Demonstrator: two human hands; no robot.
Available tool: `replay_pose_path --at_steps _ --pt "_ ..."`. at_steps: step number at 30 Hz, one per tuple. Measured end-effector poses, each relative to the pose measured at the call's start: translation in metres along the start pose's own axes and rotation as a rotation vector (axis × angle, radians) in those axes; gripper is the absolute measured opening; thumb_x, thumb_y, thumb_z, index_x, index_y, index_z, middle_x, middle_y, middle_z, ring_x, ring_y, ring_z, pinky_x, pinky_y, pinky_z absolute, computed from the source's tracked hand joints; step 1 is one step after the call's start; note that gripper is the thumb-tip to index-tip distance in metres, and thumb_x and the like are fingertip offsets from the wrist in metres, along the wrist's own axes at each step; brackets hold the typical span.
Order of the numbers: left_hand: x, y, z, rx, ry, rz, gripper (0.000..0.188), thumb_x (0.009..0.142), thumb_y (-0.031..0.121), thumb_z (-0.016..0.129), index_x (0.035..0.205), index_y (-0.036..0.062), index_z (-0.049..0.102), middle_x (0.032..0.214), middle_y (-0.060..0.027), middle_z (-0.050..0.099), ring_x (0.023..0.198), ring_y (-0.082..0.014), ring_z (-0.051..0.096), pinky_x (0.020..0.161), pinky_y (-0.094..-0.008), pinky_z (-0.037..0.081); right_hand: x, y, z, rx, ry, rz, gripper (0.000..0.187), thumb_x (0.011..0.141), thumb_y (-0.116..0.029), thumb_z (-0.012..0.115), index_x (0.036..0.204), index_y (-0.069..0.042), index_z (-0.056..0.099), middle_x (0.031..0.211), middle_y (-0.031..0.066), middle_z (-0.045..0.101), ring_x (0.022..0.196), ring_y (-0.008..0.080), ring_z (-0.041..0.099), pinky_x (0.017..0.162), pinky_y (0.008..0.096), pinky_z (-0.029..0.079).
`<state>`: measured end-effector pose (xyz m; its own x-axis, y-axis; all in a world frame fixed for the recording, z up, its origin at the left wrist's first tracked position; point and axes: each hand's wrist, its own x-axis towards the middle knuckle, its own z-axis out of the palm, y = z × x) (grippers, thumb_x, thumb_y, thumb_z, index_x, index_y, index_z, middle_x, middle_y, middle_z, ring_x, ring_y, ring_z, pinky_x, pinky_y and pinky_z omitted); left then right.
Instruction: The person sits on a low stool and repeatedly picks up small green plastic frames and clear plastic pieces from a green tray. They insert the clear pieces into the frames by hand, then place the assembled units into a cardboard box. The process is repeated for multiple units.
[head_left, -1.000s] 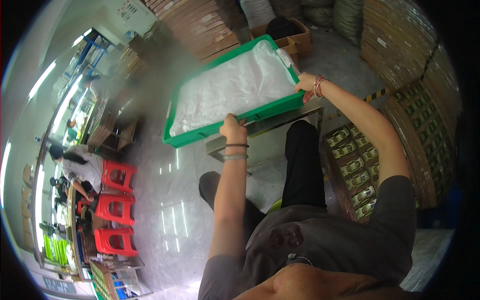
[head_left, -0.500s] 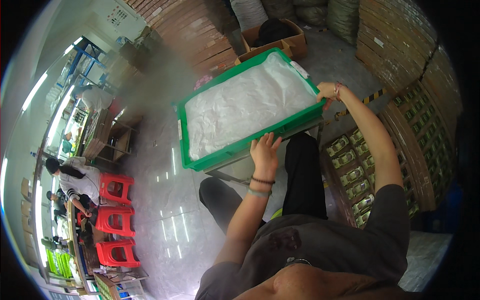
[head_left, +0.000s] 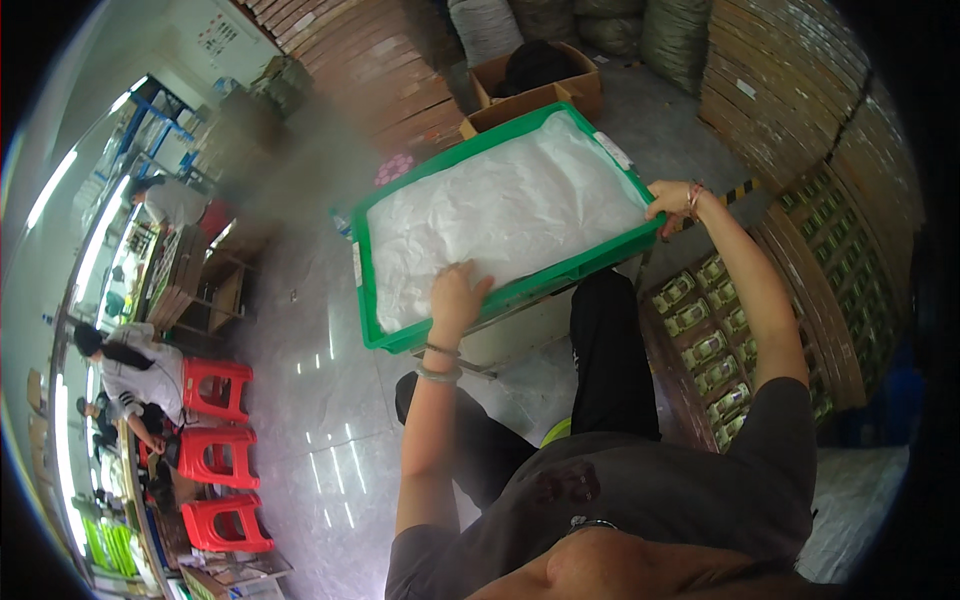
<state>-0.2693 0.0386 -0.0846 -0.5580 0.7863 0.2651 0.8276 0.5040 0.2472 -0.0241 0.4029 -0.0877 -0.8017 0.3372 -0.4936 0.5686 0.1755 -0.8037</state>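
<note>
A green plastic crate stands in front of me on a low metal-legged stand. Crumpled white translucent plastic sheeting covers its inside; whatever lies beneath is hidden. My left hand rests on the sheeting close to the crate's near wall, fingers apart and holding nothing. At the crate's right corner, the fingers of my right hand are wrapped round the rim.
To my right stand cardboard trays of small car-shaped pieces. An open carton holding something black is behind the crate. Red stools and a seated person line a bench at left. Tall cardboard stacks rise behind.
My left hand has moved left from the crate's near rim and come down onto the sheeting. My right hand keeps its hold on the corner. The view has shifted slightly.
</note>
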Motion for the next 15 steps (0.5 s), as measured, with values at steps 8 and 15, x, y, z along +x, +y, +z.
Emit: replay_pose_path --at_steps 8,15 --pt "0.013 0.020 -0.007 -0.496 0.558 0.162 0.007 0.090 0.010 0.054 0.092 0.0033 0.054 0.109 -0.0184 0.060 0.109 -0.0325 0.053 0.088 -0.0397 0.042 -0.037 -0.033 0.109 -0.164 1.028 -0.693 0.079 0.083 -0.037 0.068 0.142 -0.001 0.030 0.138 0.0210 0.042 0.128 0.0317 0.040 0.106 0.0402 0.033" --pt "-0.056 0.145 -0.017 -1.855 -0.218 0.261 0.012 0.095 0.013 0.049 0.102 0.0032 0.050 0.117 -0.0131 0.059 0.097 -0.0166 0.052 0.087 -0.0318 0.041 -0.107 -0.049 0.212 1.049 -0.005 -0.884 0.082 0.083 -0.016 0.069 0.148 -0.011 0.020 0.129 0.0119 0.051 0.120 0.0224 0.047 0.100 0.0334 0.039"
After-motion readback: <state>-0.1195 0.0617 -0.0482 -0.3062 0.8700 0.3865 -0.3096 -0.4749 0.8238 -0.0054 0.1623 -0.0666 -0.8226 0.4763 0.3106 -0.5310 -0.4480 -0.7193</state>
